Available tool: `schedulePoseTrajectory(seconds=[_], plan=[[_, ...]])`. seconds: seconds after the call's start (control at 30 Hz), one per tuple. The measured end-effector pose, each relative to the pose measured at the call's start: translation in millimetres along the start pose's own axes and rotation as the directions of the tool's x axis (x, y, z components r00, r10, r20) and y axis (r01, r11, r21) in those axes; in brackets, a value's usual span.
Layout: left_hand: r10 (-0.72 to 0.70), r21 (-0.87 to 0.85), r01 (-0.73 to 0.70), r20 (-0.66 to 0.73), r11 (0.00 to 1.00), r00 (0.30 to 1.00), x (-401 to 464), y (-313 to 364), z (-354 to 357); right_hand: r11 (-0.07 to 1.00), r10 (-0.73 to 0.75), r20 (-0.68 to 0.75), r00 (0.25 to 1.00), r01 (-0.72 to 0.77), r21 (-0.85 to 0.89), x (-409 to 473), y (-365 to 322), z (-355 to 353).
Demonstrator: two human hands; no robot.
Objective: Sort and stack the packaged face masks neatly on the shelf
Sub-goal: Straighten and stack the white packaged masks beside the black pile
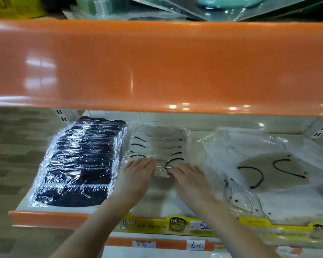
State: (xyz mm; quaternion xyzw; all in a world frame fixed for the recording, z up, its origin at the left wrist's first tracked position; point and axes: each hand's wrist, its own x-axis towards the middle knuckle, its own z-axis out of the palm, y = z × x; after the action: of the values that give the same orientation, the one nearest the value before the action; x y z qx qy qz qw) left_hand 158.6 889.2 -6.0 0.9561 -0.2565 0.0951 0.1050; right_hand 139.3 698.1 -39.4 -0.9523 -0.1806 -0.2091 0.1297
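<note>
Beige masks (159, 144) under both hands (164, 170)

1. Your landmark is the white shelf (175, 205), with its orange front edge (45, 218) carrying yellow price strips (259, 223).
2. At the shelf's left end you have a row of black masks (78, 164) in clear wrap.
3. Just beside them, mid-shelf, lies a row of beige masks (160, 144) with black ear loops.
4. Toward the shelf's right end, loose packets of white and beige masks (272, 174) lie overlapping, reaching the front edge.
</note>
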Motion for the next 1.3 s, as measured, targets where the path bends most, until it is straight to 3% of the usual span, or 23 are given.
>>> schedulePoseTrajectory(seconds=[0.2,0.43,0.7,0.97,1.1,1.3], plan=[[-0.147,0.111,0.124,0.235,0.986,0.961,-8,10,21,0.999,-0.009,-0.003,1.0,0.009,-0.044,-6,-8,9],[-0.228,0.008,0.233,0.243,0.972,0.943,-3,7,21,0.999,0.027,0.014,1.0,-0.027,-0.047,-4,-18,17],[-0.237,0.066,0.228,0.328,0.971,0.915,6,0,24,0.994,0.109,0.048,0.993,-0.108,-0.026,2,-22,18],[-0.26,0.059,0.254,0.195,0.966,0.946,7,7,26,0.99,0.131,0.169,0.977,-0.138,0.025,10,-19,9],[-0.254,0.033,0.252,0.147,0.967,0.956,13,25,17,0.983,0.1,0.187,0.977,-0.127,0.137,9,-13,-3],[-0.181,-0.092,0.186,0.055,0.978,0.982,32,78,8,0.984,0.129,0.065,0.99,-0.136,0.116,-7,17,-28]])
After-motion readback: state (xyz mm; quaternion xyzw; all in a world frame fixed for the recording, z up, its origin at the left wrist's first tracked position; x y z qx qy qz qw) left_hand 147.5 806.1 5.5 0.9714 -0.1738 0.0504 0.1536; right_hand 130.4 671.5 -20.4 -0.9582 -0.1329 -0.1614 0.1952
